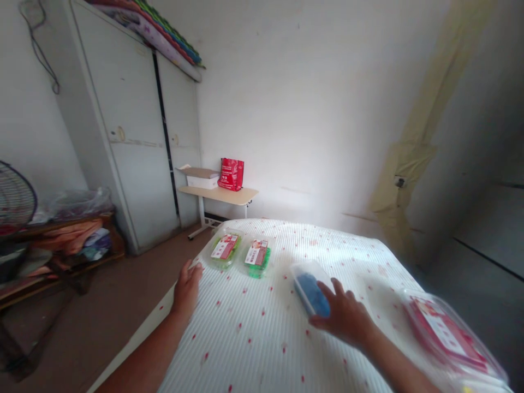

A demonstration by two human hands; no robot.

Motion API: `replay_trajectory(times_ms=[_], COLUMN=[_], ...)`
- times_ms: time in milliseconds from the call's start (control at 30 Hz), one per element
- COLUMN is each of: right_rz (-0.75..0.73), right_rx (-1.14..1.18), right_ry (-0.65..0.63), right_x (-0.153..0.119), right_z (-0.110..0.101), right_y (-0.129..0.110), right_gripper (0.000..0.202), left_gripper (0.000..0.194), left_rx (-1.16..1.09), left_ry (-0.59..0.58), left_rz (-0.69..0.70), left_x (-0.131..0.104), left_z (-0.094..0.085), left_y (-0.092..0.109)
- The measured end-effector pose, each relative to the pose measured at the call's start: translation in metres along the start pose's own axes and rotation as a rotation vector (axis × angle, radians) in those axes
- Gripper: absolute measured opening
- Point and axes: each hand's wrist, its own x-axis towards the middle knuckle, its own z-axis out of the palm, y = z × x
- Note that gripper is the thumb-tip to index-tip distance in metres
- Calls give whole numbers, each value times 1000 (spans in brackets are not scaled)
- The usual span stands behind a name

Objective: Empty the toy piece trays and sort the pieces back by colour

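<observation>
My right hand (pixel 344 314) spans a clear plastic box with blue contents (pixel 311 292), its thumb at the near end and its fingers at the right side. The box looks tilted and slightly blurred; the palm side of the hand is hidden. At the table's left edge is my left hand (pixel 188 289), holding nothing, with its fingers loosely extended. Beyond it, a clear labelled box with yellow-green contents (pixel 224 249) and another with bright green contents (pixel 257 256) lie side by side. A larger clear box with red-pink contents (pixel 450 333) lies at the right.
A white ribbed cloth with red specks (pixel 262 333) covers the table. Behind it, a small table (pixel 233 195) carries a red bag (pixel 231 174) and a white carton (pixel 202 180). A wardrobe (pixel 131 153) stands at the left, near a fan (pixel 16 196).
</observation>
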Motion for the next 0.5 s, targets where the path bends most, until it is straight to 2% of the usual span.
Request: replay_trajectory(times_ms=[100,200,333,500], right_rz=[-125,-155,-179,-137], right_rx=[50,103,213,329], right_ry=[28,16,-7,-202], right_x=[-34,-48,-43,-33], right_z=[10,16,14,-3], right_y=[-41,-87,-152,-212], right_gripper=[77,89,97,105], left_gripper=[51,40,38,45], left_rx=[-66,-120,-134,-285], left_ry=[-67,-130,-219,-311], left_rz=[-39,-31,-3,-73], left_x=[-16,-34,-52,-56], left_z=[-10,-23,-39,-52], left_y=[-6,-8,-8,-6])
